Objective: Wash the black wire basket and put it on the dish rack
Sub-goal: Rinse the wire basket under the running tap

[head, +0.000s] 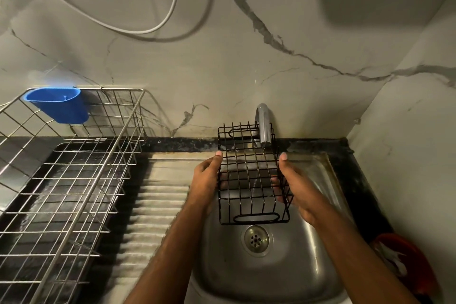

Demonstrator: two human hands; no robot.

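Both hands grasp the black wire basket [251, 175] by its long sides: left hand [207, 177] on the left wall, right hand [293, 182] on the right wall, thumbs along the top wires, fingers curled round the wire below. Basket is held above the round stainless steel sink [283, 266], its far end under the curved grey tap spout [264, 126]. A thin stream appears to run through the mesh; faint, not certain.

Step, as judged: rinsing; placement not yet begun.

Next move calls for lifting clear of the spout, then carrying left over the ribbed steel drainboard [153, 205] to the silver wire dish rack [74, 180] at the left end of the tabletop.

Room: rack floor looks open; the blue plastic cup [59, 106] hangs at its far corner. Rack's near rim stands high, so the basket must clear it.
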